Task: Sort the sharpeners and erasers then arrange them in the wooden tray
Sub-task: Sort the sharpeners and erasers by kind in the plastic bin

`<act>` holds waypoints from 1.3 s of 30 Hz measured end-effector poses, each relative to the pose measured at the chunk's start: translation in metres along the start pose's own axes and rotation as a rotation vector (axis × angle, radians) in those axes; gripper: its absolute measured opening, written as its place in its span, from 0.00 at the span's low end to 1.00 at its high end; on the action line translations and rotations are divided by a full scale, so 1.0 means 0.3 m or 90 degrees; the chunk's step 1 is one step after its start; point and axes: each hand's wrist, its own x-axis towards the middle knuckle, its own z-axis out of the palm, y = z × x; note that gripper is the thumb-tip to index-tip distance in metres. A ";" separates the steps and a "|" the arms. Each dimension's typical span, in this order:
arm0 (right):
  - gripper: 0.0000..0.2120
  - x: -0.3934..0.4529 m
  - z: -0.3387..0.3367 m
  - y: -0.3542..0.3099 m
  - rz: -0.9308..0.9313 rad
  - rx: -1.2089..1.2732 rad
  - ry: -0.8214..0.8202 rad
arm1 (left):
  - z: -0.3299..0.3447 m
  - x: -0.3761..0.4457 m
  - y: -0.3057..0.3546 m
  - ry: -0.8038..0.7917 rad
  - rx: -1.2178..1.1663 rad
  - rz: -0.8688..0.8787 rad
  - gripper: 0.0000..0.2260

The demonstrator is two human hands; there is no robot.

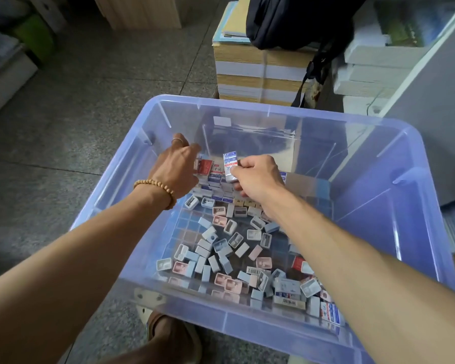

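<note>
Both arms reach into a translucent blue plastic bin [373, 127] that stands on a speckled stone floor [76, 101]. The right hand [258, 177] pinches a wrapped eraser [230, 166] between thumb and curled fingers, holding it upright just above a packed block of erasers [216, 185] near the bin's far wall. The left hand [179, 166], with a ring on one finger and a wooden bead bracelet [158, 187] at the wrist, rests against the left end of that block, fingers bent down over a red-wrapped eraser [204, 166]; whether it actually grips it cannot be told.

Loose sharpeners [221, 245] in grey, pale blue and pink lie scattered across the middle of the bin floor, tumbled at all angles. More wrapped erasers are piled in the near right corner [329, 311], mixed with sharpeners.

Beyond the bin's far edge stands a stack of paper reams [258, 72] with a black bag [294, 19] on top. A foot in a sandal [168, 334] shows below the bin's near edge.
</note>
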 end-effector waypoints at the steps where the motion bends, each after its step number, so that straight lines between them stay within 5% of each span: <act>1: 0.08 0.002 0.002 0.000 0.000 0.002 0.000 | 0.000 -0.001 -0.001 0.009 0.012 0.012 0.17; 6: 0.08 0.003 0.013 -0.002 -0.001 0.022 -0.013 | 0.004 0.014 -0.011 0.029 0.032 0.063 0.05; 12: 0.06 0.037 0.034 -0.003 0.008 0.012 -0.013 | 0.021 -0.002 -0.021 0.070 0.035 0.092 0.07; 19: 0.10 0.167 0.147 -0.009 0.059 -0.028 0.012 | -0.017 -0.023 -0.029 -0.002 -0.032 0.070 0.11; 23: 0.10 0.161 0.115 -0.022 -0.062 -0.189 0.050 | -0.084 -0.087 -0.013 -0.061 -0.148 0.019 0.16; 28: 0.09 0.089 0.082 -0.017 -0.283 -0.317 -0.022 | -0.179 -0.229 -0.020 -0.121 -0.352 -0.075 0.08; 39: 0.14 0.094 0.147 -0.024 -0.382 -0.399 -0.012 | -0.213 -0.337 -0.046 -0.136 -0.479 -0.149 0.10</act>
